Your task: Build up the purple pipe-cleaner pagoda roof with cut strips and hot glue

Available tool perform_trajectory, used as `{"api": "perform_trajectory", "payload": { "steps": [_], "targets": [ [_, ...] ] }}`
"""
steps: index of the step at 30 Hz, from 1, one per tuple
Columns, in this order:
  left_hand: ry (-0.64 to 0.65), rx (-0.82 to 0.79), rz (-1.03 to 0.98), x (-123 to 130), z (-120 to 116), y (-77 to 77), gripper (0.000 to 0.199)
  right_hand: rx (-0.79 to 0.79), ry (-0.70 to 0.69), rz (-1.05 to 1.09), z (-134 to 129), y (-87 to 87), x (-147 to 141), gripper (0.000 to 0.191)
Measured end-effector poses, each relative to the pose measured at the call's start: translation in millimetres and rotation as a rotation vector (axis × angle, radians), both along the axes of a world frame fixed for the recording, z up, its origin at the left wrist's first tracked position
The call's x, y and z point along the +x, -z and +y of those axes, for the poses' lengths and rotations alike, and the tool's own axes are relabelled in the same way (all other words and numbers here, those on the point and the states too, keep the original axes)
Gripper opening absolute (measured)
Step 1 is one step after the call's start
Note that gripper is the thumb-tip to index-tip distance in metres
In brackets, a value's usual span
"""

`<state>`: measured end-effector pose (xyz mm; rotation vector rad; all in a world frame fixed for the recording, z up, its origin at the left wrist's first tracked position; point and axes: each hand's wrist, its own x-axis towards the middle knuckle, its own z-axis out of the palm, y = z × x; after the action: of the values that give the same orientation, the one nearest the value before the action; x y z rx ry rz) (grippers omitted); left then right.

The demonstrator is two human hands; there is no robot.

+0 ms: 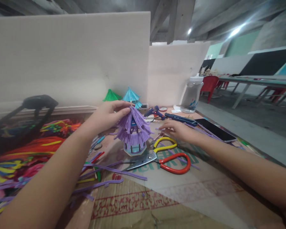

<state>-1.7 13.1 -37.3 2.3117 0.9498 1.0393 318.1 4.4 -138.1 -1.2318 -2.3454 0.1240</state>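
Observation:
A small purple pavilion model (134,130) with a two-tiered roof of fuzzy strips stands upright on a pale base. My left hand (114,114) pinches the tip of its roof from above. To the right, my right hand (173,128) rests low over the table, its fingers bent toward some short purple strips; whether it holds one is too small to tell. Large scissors (154,156) with one yellow and one red handle lie partly open in front of the model. Loose purple strips (133,174) are scattered beside the blades.
Colourful strips (45,146) fill the left side. Green (111,95) and blue (131,94) roofs stand behind the model. Toward the back right are a glue gun (154,112), a dark long tool (181,119), a phone (215,129) and a clear bottle (192,95).

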Motion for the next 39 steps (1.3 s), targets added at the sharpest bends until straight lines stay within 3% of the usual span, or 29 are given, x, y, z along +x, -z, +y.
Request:
{"api": "perform_trajectory", "payload": {
  "steps": [3, 8, 14, 20, 23, 28, 32, 36, 39],
  "targets": [
    [-0.001, -0.024, -0.013, 1, -5, -2.9, 0.036, -0.073, -0.089, -0.087, 2, 0.8, -11, 0.029],
    [-0.026, -0.034, 0.015, 1, -9, -7.5, 0.037, -0.126, -0.126, -0.139, 4, -0.5, -19, 0.029],
    [-0.007, -0.024, 0.068, -5, -6, -9.7, 0.039, -0.191, -0.012, -0.143, 1, -3.3, -19, 0.021],
    [0.027, -0.081, -0.07, -1, -7, -7.2, 0.032, -0.208, -0.005, -0.128, 3, -3.3, -16, 0.017],
    [0.041, -0.077, -0.101, 0, -7, -5.6, 0.028, -0.175, 0.028, -0.101, 2, 1.0, -18, 0.014],
    [-0.046, 0.03, -0.184, -3, -8, -10.0, 0.027, -0.056, 0.11, 0.031, 0, 2.7, -22, 0.011],
    [-0.103, 0.085, -0.19, -5, -9, -14.5, 0.026, -0.007, 0.091, 0.169, -4, -17.2, -24, 0.032],
    [-0.143, 0.111, -0.173, -5, -12, -16.6, 0.025, 0.15, 0.069, 0.447, -19, -49.0, -37, 0.026],
    [-0.137, 0.143, -0.214, -5, -17, -19.5, 0.024, 0.182, 0.022, 0.502, -39, -76.5, -58, 0.026]
  ]
}}
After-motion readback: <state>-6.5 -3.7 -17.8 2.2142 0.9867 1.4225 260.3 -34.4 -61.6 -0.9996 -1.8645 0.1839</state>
